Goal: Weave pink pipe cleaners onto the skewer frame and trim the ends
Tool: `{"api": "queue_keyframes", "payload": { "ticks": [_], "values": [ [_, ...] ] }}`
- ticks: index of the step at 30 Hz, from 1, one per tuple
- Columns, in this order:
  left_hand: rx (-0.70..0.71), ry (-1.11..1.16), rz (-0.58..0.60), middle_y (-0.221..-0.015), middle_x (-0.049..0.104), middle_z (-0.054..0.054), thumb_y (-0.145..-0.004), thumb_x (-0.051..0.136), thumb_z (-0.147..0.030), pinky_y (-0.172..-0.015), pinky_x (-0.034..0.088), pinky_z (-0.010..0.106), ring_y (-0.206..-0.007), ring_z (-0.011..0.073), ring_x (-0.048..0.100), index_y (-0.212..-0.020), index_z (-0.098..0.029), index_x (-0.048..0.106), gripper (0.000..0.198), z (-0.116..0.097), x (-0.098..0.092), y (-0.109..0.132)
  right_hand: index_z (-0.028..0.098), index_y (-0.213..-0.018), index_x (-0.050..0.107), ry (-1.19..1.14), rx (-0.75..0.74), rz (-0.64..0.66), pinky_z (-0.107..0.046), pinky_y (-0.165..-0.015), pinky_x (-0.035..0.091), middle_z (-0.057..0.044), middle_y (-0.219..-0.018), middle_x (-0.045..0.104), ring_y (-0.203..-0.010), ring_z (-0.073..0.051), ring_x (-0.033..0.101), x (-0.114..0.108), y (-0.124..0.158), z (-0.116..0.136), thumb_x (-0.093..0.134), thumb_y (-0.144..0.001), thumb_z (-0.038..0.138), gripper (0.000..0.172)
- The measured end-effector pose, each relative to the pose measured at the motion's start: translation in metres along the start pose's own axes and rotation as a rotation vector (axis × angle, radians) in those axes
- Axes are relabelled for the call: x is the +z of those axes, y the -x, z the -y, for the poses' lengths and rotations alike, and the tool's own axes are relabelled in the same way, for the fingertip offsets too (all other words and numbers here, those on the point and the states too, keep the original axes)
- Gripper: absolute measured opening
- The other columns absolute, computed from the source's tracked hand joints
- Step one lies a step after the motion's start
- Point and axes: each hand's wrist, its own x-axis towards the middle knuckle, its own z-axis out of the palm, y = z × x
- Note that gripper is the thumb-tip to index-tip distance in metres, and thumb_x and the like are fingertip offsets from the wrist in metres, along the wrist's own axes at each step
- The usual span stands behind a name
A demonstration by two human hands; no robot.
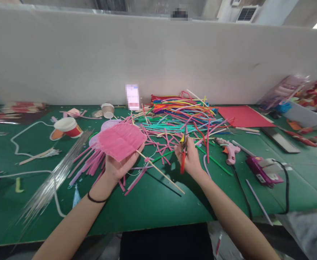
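Observation:
My left hand (121, 167) is closed under a pink fuzzy fan (120, 141), a flat leaf-shaped panel with a crease down its middle. From the fan's lower right a thin wooden stick (165, 176) runs out, with a small pink wrap and a loop of thin wire near its upper part. My right hand (192, 159) grips red-handled pliers (183, 163), jaws pointing up and away from me, to the right of the stick and apart from it. Pink pipe cleaners (89, 166) lie beside and beneath the fan, partly hidden by it.
Colourful pipe cleaners (180, 112) are heaped at the back. On the right lie a pink glue gun (232, 152), a purple power strip (264, 171) and a red sheet (245, 116). Leftward are a paper cup (68, 127), metal wires (55, 184) and a white cord (17, 144).

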Motion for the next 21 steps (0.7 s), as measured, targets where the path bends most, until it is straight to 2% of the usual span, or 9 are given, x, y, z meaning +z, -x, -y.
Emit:
{"api": "queue_keyframes", "payload": {
  "ticks": [2,4,10,18,21],
  "values": [
    [0.018,-0.028,-0.001,-0.151,0.04,0.012,-0.071,0.073,-0.045,-0.12,0.018,0.049,-0.145,0.0331,0.019,-0.145,-0.023,0.036,0.086,0.002,0.003,0.0,0.023,-0.097,0.055,0.085,-0.011,-0.067,-0.05,-0.1,0.033,-0.008,-0.097,0.062,-0.115,-0.03,0.049,-0.003,-0.003,0.0,0.052,-0.08,0.032,0.02],
    [0.031,-0.046,0.013,-0.15,0.041,0.012,-0.068,0.076,-0.045,-0.12,0.017,0.049,-0.144,0.0333,0.02,-0.145,-0.024,0.036,0.089,0.003,0.005,0.001,0.022,-0.094,0.058,0.151,-0.01,-0.073,-0.049,-0.101,0.03,-0.009,-0.093,0.064,-0.12,-0.033,0.045,-0.004,-0.005,0.002,0.058,-0.074,0.032,0.022],
    [0.063,-0.126,0.014,-0.145,0.049,0.01,-0.064,0.079,-0.046,-0.119,0.021,0.051,-0.144,0.0339,0.022,-0.137,-0.025,0.047,0.082,0.006,0.002,0.001,0.023,-0.098,0.064,0.243,0.098,0.14,-0.042,-0.083,0.038,-0.009,-0.089,0.07,-0.114,-0.036,0.045,0.005,-0.003,0.01,0.064,-0.068,0.032,0.031],
    [0.076,-0.158,-0.004,-0.142,0.052,0.007,-0.067,0.077,-0.047,-0.116,0.029,0.054,-0.143,0.0344,0.024,-0.133,-0.03,0.051,0.073,0.008,0.002,0.001,0.023,-0.098,0.066,0.272,0.133,0.198,-0.041,-0.079,0.038,-0.01,-0.099,0.07,-0.108,-0.034,0.048,0.01,0.001,0.022,0.064,-0.073,0.037,0.029],
    [0.075,-0.145,-0.015,-0.142,0.053,0.006,-0.07,0.076,-0.046,-0.117,0.029,0.054,-0.143,0.034,0.024,-0.134,-0.031,0.049,0.071,0.008,0.004,0.002,0.024,-0.098,0.065,0.282,0.151,0.216,-0.041,-0.078,0.038,-0.01,-0.096,0.071,-0.108,-0.034,0.048,0.011,0.001,0.024,0.063,-0.074,0.037,0.027]
  ]
}}
